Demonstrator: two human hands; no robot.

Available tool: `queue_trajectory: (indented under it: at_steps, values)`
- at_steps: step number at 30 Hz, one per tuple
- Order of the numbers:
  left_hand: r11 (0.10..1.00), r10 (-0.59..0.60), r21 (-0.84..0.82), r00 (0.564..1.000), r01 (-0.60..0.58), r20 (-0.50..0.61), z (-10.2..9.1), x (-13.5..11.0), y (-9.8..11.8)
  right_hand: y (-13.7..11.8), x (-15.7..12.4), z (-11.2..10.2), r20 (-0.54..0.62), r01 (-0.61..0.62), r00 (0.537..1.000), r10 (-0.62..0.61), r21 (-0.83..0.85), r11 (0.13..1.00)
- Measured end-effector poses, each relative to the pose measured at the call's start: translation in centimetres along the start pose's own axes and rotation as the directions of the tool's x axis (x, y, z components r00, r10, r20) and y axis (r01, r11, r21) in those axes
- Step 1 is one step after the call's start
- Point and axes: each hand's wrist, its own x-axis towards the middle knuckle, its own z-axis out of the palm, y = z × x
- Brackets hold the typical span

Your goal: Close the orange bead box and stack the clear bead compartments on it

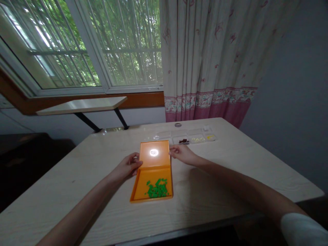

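Green pieces (pixel 156 190) are heaped toward the near wall of the open orange box (pixel 136 188), which seems to be rested mid-counter (pixel 118 215); they could be spilled over that low wall if the box were tipped. The lid (pixel 148 159) is pinched at its left edge by the left hand (pixel 130 164) and, apparently, at its right by the right hand (pixel 181 153); an uneven pull could cause the hinge to be twisted. Beyond, the clear tray (pixel 179 133), holding dark red pieces (pixel 183 140), could be knocked by the right hand.
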Motion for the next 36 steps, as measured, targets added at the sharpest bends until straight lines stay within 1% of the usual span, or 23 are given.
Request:
queue_trajectory:
  at_steps: [4,6,9,11,13,16,17,18,19,20,21,24,25,27,30,32,36]
  values:
    - [0.995,0.097,-0.017,0.995,-0.097,-0.013,1.5,0.6,0.9,-0.4,0.5,-0.7,-0.131,-0.013,0.991,0.016,0.022,1.0]
    - [0.991,0.131,0.039,0.991,-0.129,-0.036,1.7,0.3,1.8,-1.0,0.1,-1.3,-0.15,0.025,0.988,-0.025,0.004,1.0]
    - [0.962,0.152,0.235,0.987,-0.136,-0.052,1.3,-0.7,3.1,-1.8,-1.2,-2.3,-0.103,0.159,0.98,-0.172,-0.126,0.979]
    - [0.925,0.159,0.357,0.986,-0.13,-0.052,0.9,-1.8,3.6,-1.8,-2.3,-2.8,-0.031,0.279,0.954,-0.298,-0.271,0.921]
    - [0.886,0.184,0.439,0.982,-0.148,-0.04,0.8,-2.9,3.7,-1.5,-3.3,-3.1,0.064,0.422,0.9,-0.432,-0.385,0.821]
    - [0.812,0.237,0.539,0.97,-0.225,0.049,0.9,-4.3,3.3,-0.7,-4.3,-3.5,0.23,0.624,0.772,-0.593,-0.452,0.637]
    - [0.781,0.257,0.567,0.962,-0.263,0.093,1.0,-4.6,3.1,-0.6,-4.5,-3.7,0.274,0.668,0.734,-0.622,-0.46,0.585]
    - [0.751,0.277,0.587,0.951,-0.302,0.134,1.0,-4.7,2.9,-0.5,-4.7,-3.9,0.31,0.696,0.706,-0.636,-0.467,0.545]
    - [0.724,0.298,0.6,0.939,-0.34,0.173,1.0,-4.9,2.8,-0.5,-4.8,-4.1,0.337,0.711,0.692,-0.639,-0.472,0.521]
    - [0.701,0.316,0.608,0.927,-0.373,0.204,0.9,-4.9,2.7,-0.5,-5.0,-4.3,0.355,0.715,0.689,-0.632,-0.477,0.511]
    - [0.682,0.327,0.614,0.917,-0.398,0.231,0.8,-4.9,2.6,-0.6,-5.1,-4.5,0.365,0.709,0.696,-0.618,-0.483,0.514]
    - [0.615,0.331,0.653,0.896,-0.442,0.296,0.5,-5.2,2.5,-0.9,-5.6,-4.6,0.341,0.661,0.744,-0.575,-0.507,0.554]
    - [0.581,0.333,0.671,0.886,-0.461,0.321,0.6,-5.4,2.6,-0.9,-5.8,-4.5,0.328,0.651,0.751,-0.573,-0.511,0.561]
    - [0.499,0.328,0.698,0.857,-0.515,0.397,0.9,-6.0,2.8,-1.1,-6.4,-4.1,0.32,0.662,0.739,-0.593,-0.508,0.551]
    - [0.375,0.309,0.721,0.812,-0.583,0.496,1.9,-6.7,3.0,-1.5,-7.3,-3.5,0.335,0.704,0.697,-0.634,-0.486,0.517]
    - [0.305,0.323,0.738,0.795,-0.602,0.514,2.7,-6.8,2.8,-1.9,-7.8,-3.2,0.35,0.714,0.689,-0.635,-0.481,0.509]
    - [0.183,0.372,0.779,0.775,-0.6,0.51,3.7,-6.5,1.9,-2.5,-8.7,-3.1,0.376,0.708,0.697,-0.61,-0.498,0.501]
